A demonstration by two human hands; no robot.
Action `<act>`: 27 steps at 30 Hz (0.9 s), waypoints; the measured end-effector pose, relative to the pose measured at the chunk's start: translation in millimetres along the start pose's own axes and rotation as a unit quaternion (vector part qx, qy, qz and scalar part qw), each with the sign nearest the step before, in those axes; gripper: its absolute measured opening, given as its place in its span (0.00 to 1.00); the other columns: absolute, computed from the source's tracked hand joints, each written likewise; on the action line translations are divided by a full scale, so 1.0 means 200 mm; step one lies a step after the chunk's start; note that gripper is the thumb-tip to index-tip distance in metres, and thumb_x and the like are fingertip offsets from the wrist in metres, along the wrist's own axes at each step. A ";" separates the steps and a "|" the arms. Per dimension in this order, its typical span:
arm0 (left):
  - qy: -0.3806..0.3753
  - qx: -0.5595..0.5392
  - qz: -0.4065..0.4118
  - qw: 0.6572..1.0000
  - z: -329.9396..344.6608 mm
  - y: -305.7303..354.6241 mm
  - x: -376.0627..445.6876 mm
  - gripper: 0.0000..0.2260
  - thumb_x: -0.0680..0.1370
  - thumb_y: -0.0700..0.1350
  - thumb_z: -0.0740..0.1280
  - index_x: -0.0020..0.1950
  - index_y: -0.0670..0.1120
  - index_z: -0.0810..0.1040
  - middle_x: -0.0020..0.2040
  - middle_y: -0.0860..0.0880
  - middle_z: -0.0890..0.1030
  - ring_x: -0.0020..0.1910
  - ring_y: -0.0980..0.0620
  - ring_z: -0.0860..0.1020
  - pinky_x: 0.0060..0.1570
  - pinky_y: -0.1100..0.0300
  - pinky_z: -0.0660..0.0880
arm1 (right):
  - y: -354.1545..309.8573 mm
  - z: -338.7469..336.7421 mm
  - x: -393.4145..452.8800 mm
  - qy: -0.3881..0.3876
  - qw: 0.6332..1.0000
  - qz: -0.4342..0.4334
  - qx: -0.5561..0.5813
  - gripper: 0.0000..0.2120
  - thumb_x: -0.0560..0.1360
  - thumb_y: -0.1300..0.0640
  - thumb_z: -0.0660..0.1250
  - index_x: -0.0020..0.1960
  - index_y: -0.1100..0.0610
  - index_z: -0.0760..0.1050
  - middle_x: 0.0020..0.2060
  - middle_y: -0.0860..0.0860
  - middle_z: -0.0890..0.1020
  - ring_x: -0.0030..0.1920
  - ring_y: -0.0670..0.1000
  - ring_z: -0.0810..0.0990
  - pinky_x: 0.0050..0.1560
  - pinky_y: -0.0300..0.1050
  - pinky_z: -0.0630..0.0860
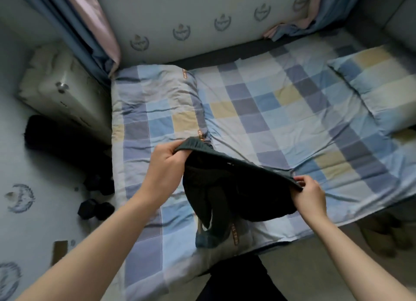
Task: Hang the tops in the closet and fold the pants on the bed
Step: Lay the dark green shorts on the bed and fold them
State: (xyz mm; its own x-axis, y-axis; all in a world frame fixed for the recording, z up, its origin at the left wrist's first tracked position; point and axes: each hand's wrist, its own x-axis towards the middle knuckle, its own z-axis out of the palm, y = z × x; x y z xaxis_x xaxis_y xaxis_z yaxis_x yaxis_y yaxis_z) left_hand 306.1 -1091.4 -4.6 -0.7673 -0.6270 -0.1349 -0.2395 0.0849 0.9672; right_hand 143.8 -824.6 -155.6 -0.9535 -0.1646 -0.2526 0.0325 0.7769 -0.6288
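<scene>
Both forearms are bare, with no sleeves in view, and neither the left hand (165, 160) nor the right hand (309, 193) wears anything. Below, at the bottom edge, dark black trousers (238, 280) cover the legs.

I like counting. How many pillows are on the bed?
1: a checkered pillow lies at the right end of the bed. The folded quilt could hide more.

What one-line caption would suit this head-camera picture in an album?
Both hands, left hand and right hand, grip the waistband of dark pants above a checked bed.
</scene>
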 end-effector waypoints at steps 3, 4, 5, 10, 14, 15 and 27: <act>-0.019 0.041 -0.021 0.999 -0.01 -0.01 0.03 0.10 0.76 0.39 0.65 0.41 0.48 0.86 0.40 0.45 0.85 0.42 0.43 0.81 0.49 0.42 0.77 | 0.06 -0.09 -0.02 -0.089 0.974 0.135 0.162 0.09 0.77 0.62 0.61 0.53 0.54 0.77 0.46 0.57 0.81 0.46 0.58 0.78 0.47 0.54 0.77; -0.028 0.053 -0.035 0.998 -0.02 -0.03 0.04 0.11 0.76 0.36 0.65 0.40 0.46 0.85 0.39 0.45 0.84 0.41 0.45 0.80 0.48 0.43 0.77 | 0.07 -0.12 -0.03 -0.112 0.960 0.164 0.196 0.10 0.77 0.62 0.59 0.50 0.52 0.77 0.44 0.56 0.80 0.44 0.56 0.77 0.47 0.55 0.78; -0.038 0.068 -0.051 0.996 -0.03 -0.06 0.06 0.12 0.77 0.34 0.65 0.38 0.45 0.84 0.37 0.45 0.82 0.40 0.46 0.78 0.47 0.46 0.76 | 0.09 -0.16 -0.03 -0.129 0.953 0.174 0.211 0.11 0.77 0.63 0.57 0.48 0.52 0.76 0.42 0.55 0.79 0.43 0.55 0.77 0.46 0.56 0.79; -0.070 0.214 -0.010 0.974 -0.05 -0.08 0.13 0.18 0.74 0.27 0.64 0.39 0.51 0.79 0.33 0.56 0.80 0.34 0.56 0.76 0.37 0.58 0.72 | 0.10 -0.47 0.02 -0.151 0.937 0.115 0.292 0.07 0.72 0.62 0.67 0.44 0.51 0.74 0.37 0.53 0.77 0.35 0.51 0.76 0.34 0.44 0.72; -0.110 0.249 0.057 0.961 0.03 -0.03 0.18 0.23 0.73 0.24 0.63 0.47 0.54 0.75 0.47 0.46 0.80 0.36 0.50 0.76 0.36 0.58 0.72 | 0.13 -0.81 0.06 -0.191 0.927 -0.026 0.321 0.21 0.67 0.45 0.76 0.55 0.42 0.70 0.40 0.50 0.82 0.37 0.49 0.82 0.32 0.42 0.76; -0.126 0.276 0.083 0.949 0.07 -0.01 0.19 0.22 0.73 0.25 0.64 0.49 0.54 0.74 0.48 0.47 0.80 0.35 0.52 0.76 0.36 0.61 0.72 | 0.14 -0.87 0.07 -0.199 0.924 -0.061 0.320 0.24 0.67 0.42 0.75 0.57 0.40 0.68 0.41 0.51 0.83 0.39 0.50 0.82 0.36 0.42 0.77; -0.355 0.588 0.552 0.472 0.90 0.14 0.00 0.44 0.72 0.28 0.67 0.78 0.61 0.56 0.68 0.43 0.72 0.47 0.43 0.80 0.42 0.49 0.80 | 0.64 -1.73 0.15 -0.096 0.819 -0.527 -0.204 0.23 0.81 0.51 0.57 0.74 0.42 0.58 0.50 0.51 0.77 0.37 0.53 0.81 0.39 0.49 0.78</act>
State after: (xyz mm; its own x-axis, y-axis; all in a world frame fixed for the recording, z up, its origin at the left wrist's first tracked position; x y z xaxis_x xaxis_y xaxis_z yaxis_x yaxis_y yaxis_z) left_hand 192.9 -950.2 -16.2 -0.7165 0.6853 -0.1301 0.6960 0.6897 -0.2000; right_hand 14.8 -519.6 11.4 -0.3211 -0.9372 0.1364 -0.9189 0.2734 -0.2843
